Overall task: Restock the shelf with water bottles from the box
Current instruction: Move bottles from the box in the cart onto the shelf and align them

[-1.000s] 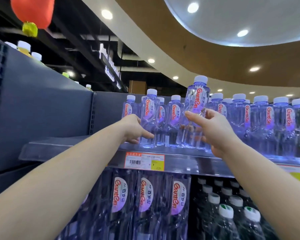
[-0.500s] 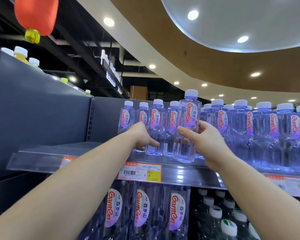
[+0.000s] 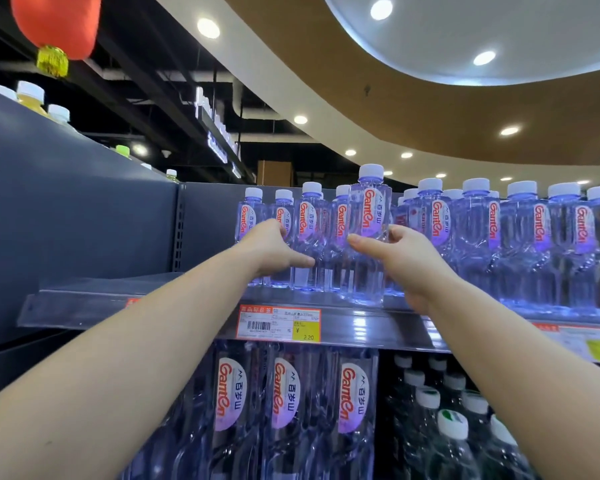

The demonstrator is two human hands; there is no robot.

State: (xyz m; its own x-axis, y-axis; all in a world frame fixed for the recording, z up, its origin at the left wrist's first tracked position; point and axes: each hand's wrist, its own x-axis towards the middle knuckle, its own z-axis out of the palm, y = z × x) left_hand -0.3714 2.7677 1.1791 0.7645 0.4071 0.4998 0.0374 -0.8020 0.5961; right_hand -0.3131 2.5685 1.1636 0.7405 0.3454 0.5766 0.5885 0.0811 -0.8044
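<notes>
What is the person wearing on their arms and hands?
Nothing that shows. Both forearms are bare right to the picture's edge, with no sleeves, gloves, watch or bracelets. The left hand and right hand show no rings on the parts in view, and the nails look short and unpainted.
</notes>
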